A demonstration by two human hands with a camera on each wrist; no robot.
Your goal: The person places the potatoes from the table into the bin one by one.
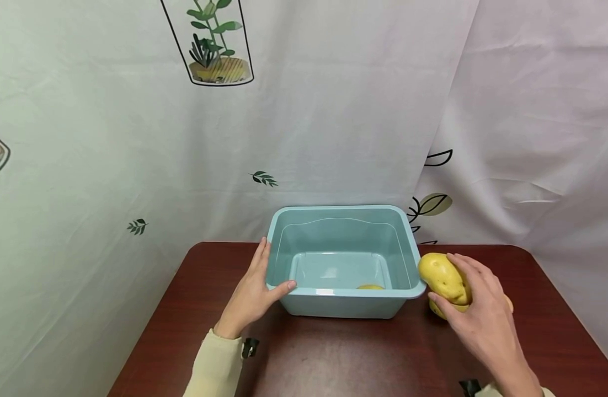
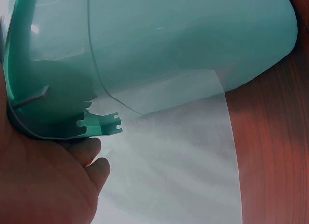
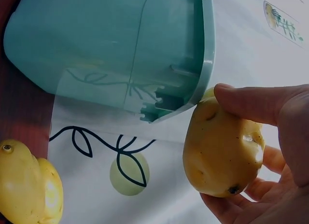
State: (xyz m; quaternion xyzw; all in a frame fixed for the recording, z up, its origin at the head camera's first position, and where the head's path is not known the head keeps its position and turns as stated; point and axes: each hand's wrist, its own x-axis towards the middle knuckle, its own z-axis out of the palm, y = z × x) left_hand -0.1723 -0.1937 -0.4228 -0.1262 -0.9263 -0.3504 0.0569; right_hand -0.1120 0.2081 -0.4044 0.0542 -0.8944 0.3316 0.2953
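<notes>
Potato (image 3: 222, 147), yellow and pitted, sits in the fingers of the right hand (image 1: 483, 311), beside the right end of a blue-green tub (image 1: 339, 304); whether it touches the rim is hard to tell. Its far side is hidden by those fingers, parted just to its width, with the thumb on one side and the others curled round the opposite side. Behind and beneath this hand in the head view, more yellow potatoes (image 1: 437, 310) on the table (image 1: 324, 358) show only as slivers; two appear in the right wrist view, cut off at its left edge. Inside the tub, a yellow piece (image 1: 371, 286) is mostly covered by the front wall, too little visible to identify surely.

The left hand (image 1: 251, 295) lies against the tub's front left corner, thumb spread wide and reaching over the front rim, its other fingers nearly straight along the outer left side. In the left wrist view, the thumb is cut off and just two fingertips (image 2: 99, 173) emerge below the rim. The right sleeve (image 1: 490, 390) is largely out of frame.
</notes>
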